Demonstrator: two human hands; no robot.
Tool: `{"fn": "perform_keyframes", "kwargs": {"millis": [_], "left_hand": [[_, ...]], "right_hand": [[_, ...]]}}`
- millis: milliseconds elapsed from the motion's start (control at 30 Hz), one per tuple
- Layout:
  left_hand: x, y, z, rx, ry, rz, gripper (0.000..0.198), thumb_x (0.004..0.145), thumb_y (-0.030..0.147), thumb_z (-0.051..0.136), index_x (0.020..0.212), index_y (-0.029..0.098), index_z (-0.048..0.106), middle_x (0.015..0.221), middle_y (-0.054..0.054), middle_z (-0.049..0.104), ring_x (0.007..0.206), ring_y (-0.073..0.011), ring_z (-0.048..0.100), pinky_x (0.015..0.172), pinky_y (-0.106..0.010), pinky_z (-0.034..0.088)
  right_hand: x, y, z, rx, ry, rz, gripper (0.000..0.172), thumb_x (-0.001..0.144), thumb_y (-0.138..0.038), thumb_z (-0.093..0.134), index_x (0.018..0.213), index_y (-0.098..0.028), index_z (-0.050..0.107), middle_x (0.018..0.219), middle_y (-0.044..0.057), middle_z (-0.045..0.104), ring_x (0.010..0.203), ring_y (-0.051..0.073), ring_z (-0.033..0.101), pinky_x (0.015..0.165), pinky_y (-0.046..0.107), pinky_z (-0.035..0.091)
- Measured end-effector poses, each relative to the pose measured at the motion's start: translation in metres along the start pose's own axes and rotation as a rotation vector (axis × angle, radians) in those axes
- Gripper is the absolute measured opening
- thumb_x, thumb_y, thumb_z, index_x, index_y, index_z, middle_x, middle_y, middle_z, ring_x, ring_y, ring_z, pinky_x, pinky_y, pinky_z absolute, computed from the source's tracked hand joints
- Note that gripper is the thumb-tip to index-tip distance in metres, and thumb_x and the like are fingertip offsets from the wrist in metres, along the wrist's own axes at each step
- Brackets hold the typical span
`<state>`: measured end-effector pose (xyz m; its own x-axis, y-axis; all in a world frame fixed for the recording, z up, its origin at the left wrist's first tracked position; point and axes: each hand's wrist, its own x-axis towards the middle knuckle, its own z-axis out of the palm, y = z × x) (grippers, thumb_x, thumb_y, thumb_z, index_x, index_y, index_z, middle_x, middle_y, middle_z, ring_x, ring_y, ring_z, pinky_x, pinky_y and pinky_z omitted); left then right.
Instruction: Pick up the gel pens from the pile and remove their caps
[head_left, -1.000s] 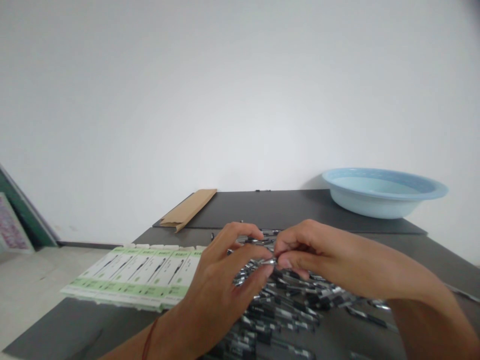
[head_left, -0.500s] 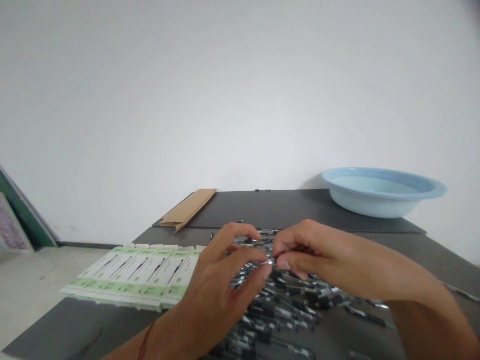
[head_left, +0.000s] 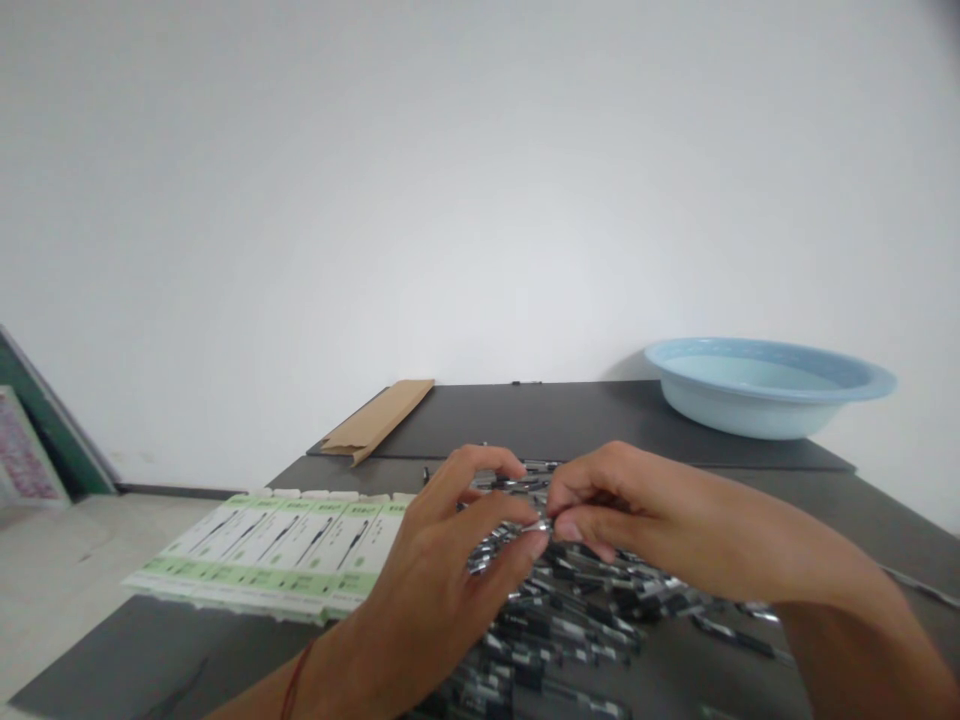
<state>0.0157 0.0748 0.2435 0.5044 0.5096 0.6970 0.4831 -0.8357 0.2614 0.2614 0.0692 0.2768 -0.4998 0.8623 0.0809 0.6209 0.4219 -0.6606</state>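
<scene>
Over a heap of clear-barrelled pens with black parts [head_left: 555,630], both of my hands meet at one small point. My left hand [head_left: 442,570] pinches a pen [head_left: 541,525] between thumb and fingertips; only a short silvery, clear bit of it shows. My right hand [head_left: 615,500] is closed at the other end of that pen, thumb against bent fingers, and hides the rest. Left of my left hand lies a row of overlapping white and green pen boxes [head_left: 285,550], each printed with a black pen.
A light blue basin [head_left: 765,400] stands at the back right of the dark table [head_left: 525,415], by the white wall. A flat brown paper bag [head_left: 379,420] lies at the back left. Framed panels [head_left: 37,440] lean on the wall at far left.
</scene>
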Motion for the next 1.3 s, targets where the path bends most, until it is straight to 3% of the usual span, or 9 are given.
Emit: {"fn": "perform_keyframes", "kwargs": {"millis": [133,333,500,567,700,833,967,1133,1300], "left_hand": [[0.000,-0.001,0.000,0.017,0.016,-0.024,0.032,0.088,0.022,0.074,0.118,0.028,0.064,0.131,-0.005,0.057,0.118,-0.0183,0.062,0.100,-0.034,0.056],[-0.001,-0.002,0.000,-0.009,0.010,0.015,0.015,0.094,0.018,0.066,0.105,0.028,0.069,0.125,-0.001,0.060,0.103,-0.0108,0.067,0.092,-0.025,0.055],[-0.001,-0.014,-0.004,-0.004,0.039,-0.042,0.010,0.095,0.019,0.066,0.102,0.026,0.068,0.121,-0.002,0.061,0.107,-0.0134,0.064,0.094,-0.028,0.051],[-0.003,-0.032,0.000,-0.021,-0.018,-0.123,0.008,0.099,0.023,0.058,0.099,0.022,0.065,0.120,-0.004,0.060,0.109,-0.0159,0.061,0.094,-0.031,0.049],[-0.016,-0.090,0.028,-0.036,-0.278,-0.292,0.033,0.105,0.028,0.043,0.081,0.017,0.063,0.105,-0.006,0.062,0.098,-0.0186,0.060,0.092,-0.036,0.047],[-0.033,-0.142,0.066,-0.092,-0.361,-0.337,0.017,0.094,0.027,0.061,0.087,0.017,0.073,0.112,-0.008,0.064,0.102,-0.0211,0.061,0.092,-0.035,0.049],[-0.039,-0.165,0.087,-0.140,-0.382,-0.325,0.010,0.086,0.027,0.071,0.090,0.019,0.077,0.113,-0.007,0.066,0.108,-0.0227,0.062,0.100,-0.037,0.049],[-0.028,-0.163,0.091,-0.192,-0.334,-0.339,0.028,0.090,0.038,0.069,0.110,0.020,0.076,0.127,-0.011,0.068,0.121,-0.0270,0.061,0.109,-0.043,0.047],[0.000,-0.115,0.080,-0.375,-0.260,-0.404,0.042,0.101,0.046,0.054,0.133,0.021,0.065,0.113,-0.009,0.077,0.100,-0.0206,0.073,0.086,-0.031,0.058]], "right_hand": [[-0.001,-0.001,0.000,0.011,0.026,-0.007,0.030,0.100,-0.048,0.057,0.109,-0.026,0.075,0.098,0.003,0.071,0.085,0.019,0.065,0.069,0.029,0.046],[-0.001,-0.003,0.002,0.017,0.013,-0.032,0.030,0.099,-0.046,0.057,0.108,-0.023,0.074,0.095,0.004,0.071,0.081,0.019,0.064,0.064,0.028,0.044],[0.005,0.001,-0.010,0.013,-0.035,-0.029,0.027,0.100,-0.040,0.055,0.099,-0.020,0.072,0.085,0.003,0.068,0.076,0.017,0.060,0.065,0.027,0.044],[0.009,0.009,-0.018,0.031,-0.064,-0.043,0.026,0.099,-0.037,0.056,0.087,-0.018,0.069,0.075,0.001,0.064,0.070,0.015,0.057,0.063,0.027,0.042],[0.023,0.038,-0.031,0.104,-0.091,-0.045,0.028,0.098,-0.038,0.057,0.082,-0.017,0.066,0.069,0.000,0.062,0.062,0.013,0.052,0.056,0.025,0.038],[0.038,0.063,-0.033,0.121,-0.134,-0.017,0.022,0.093,-0.035,0.061,0.086,-0.016,0.068,0.069,0.001,0.063,0.062,0.014,0.054,0.056,0.026,0.040],[0.049,0.076,-0.029,0.131,-0.162,-0.004,0.013,0.086,-0.026,0.061,0.083,-0.015,0.067,0.070,0.001,0.062,0.062,0.014,0.055,0.058,0.027,0.043],[0.059,0.085,-0.024,0.144,-0.176,0.027,0.012,0.081,-0.026,0.062,0.083,-0.015,0.067,0.069,0.001,0.064,0.062,0.014,0.057,0.057,0.027,0.044],[0.074,0.085,-0.008,0.200,-0.223,0.055,0.010,0.079,-0.023,0.060,0.082,-0.016,0.066,0.069,0.001,0.064,0.061,0.013,0.057,0.056,0.026,0.044]]}}
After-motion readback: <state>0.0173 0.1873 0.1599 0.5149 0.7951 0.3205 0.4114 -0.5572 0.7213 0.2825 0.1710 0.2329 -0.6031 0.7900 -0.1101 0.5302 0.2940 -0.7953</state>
